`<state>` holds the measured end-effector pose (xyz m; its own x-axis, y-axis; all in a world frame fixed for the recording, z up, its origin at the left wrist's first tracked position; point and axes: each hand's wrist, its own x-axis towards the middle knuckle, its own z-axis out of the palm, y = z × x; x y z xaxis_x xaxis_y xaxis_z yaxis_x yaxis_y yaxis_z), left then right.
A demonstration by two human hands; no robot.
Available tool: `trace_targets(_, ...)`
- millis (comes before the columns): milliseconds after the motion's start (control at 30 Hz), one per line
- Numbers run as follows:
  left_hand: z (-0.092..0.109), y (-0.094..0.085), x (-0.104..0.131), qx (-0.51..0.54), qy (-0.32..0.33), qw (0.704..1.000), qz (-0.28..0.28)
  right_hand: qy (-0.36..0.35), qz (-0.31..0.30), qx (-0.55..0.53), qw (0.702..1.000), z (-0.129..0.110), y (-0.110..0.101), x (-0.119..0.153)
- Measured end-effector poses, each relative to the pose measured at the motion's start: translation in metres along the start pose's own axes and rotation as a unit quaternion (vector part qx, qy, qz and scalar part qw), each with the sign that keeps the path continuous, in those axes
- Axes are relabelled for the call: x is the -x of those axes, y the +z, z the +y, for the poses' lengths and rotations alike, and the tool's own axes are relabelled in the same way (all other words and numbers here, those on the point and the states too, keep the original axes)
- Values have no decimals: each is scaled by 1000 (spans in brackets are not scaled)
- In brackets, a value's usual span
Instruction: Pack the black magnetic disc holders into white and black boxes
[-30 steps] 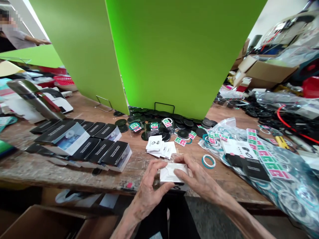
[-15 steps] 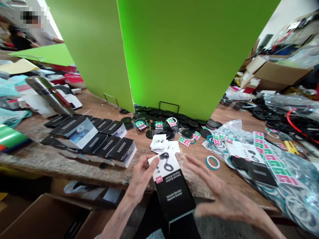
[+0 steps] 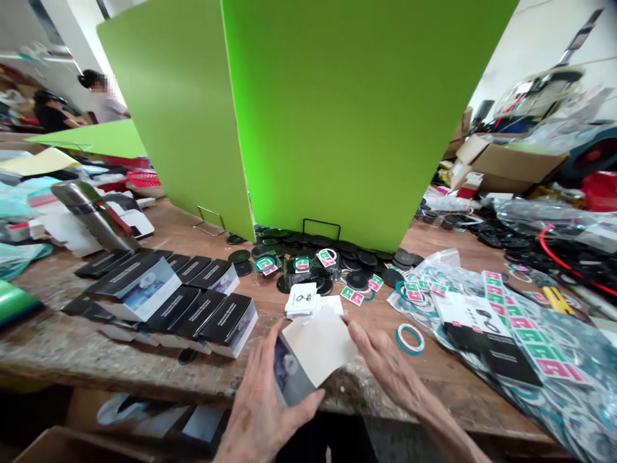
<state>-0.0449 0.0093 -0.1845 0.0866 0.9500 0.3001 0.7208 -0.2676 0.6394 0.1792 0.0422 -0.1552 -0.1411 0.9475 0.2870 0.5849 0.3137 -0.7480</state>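
A printed cardboard box [image 3: 293, 376] is between my hands at the table's front edge, its grey photo side towards the left and a plain white flap [image 3: 321, 347] facing up. My left hand [image 3: 265, 392] wraps round the box's left side, thumb along the lower edge. The fingers of my right hand [image 3: 373, 350] pinch the flap's right edge. Just behind the box lies a small stack of white printed leaflets [image 3: 301, 301], partly covered by the flap. What is inside the box cannot be seen.
Black boxes [image 3: 226, 318] stand in rows at left, near a steel flask [image 3: 94, 215]. Black discs [image 3: 359, 280] lie below the green panel [image 3: 347, 128]. At right are loose rings [image 3: 409, 339], a plastic bag of rings [image 3: 573, 399], flat cartons [image 3: 506, 354] and sticker strips [image 3: 530, 331].
The box has turned from its black printed face to its photo side and white flap. My right hand, apart from it before, now grips the flap. The camera view has tilted up slightly.
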Motion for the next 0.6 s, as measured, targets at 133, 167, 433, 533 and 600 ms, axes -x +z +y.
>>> trace_targets(133,-23,0,-6,-96,-31,995,-19,-97,-30,215,971,28,3,-82)
trace_targets(167,-25,1,-7,-107,-35,993,-24,-102,-32,245,964,36,7,-105)
trace_targets(433,-29,11,-10,-123,-21,992,-22,-135,-130,326,927,90,37,-204)
trace_targets(533,-32,10,-9,-106,-8,993,-49,-148,-125,342,920,97,38,-204)
trace_targets(600,-31,6,-10,-93,-9,994,-61,-149,-113,349,918,96,32,-199)
